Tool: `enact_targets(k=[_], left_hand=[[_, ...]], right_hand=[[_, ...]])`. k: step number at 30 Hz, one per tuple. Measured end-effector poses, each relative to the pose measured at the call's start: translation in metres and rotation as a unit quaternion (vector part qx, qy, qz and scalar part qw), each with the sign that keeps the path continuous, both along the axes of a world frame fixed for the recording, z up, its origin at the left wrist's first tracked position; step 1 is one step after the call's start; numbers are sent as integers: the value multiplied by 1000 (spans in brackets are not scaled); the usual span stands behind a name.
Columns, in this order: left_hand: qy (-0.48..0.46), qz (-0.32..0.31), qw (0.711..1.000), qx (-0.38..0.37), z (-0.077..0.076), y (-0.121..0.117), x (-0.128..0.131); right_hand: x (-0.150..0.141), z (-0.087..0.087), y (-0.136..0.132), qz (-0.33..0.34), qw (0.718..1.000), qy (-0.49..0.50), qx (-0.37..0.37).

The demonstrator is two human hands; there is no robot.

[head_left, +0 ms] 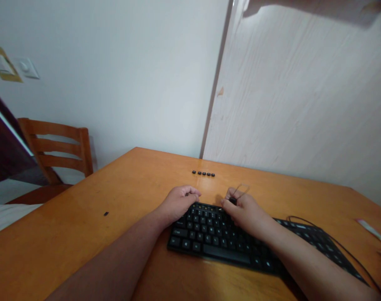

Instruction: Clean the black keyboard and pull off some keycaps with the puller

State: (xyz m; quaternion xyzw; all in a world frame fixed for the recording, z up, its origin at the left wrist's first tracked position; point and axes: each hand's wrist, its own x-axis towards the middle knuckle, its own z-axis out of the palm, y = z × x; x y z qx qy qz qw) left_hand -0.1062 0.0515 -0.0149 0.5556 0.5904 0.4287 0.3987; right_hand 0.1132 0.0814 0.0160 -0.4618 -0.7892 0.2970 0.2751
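A black keyboard [215, 234] lies at a slant on the wooden table, its right part partly hidden by my right forearm. My left hand [180, 202] is closed at its upper left corner, with fingers curled over the back edge. Over the top row, my right hand [240, 207] pinches what looks like a keycap puller [241, 190], its thin wire loop sticking up and away from the keys. A small black piece shows between those fingers. Pale yellowish spots show along the top row where caps are off. Beyond the keyboard, several black keycaps [204, 173] stand in a line.
One small black piece [106, 213] lies on the table [83, 242] at left. The keyboard's cable [341, 244] runs along the right. A white, slender object [374, 232] lies at the right edge. A wooden chair [60, 146] stands at left; a wall [130, 83] rises behind.
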Motion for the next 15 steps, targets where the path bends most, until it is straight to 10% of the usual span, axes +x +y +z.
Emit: enact_targets(k=[15], left_hand=[[-2,-2,1000,-2,-5,2,-1]], right_hand=[[2,3,4,-2,996,38,-77]])
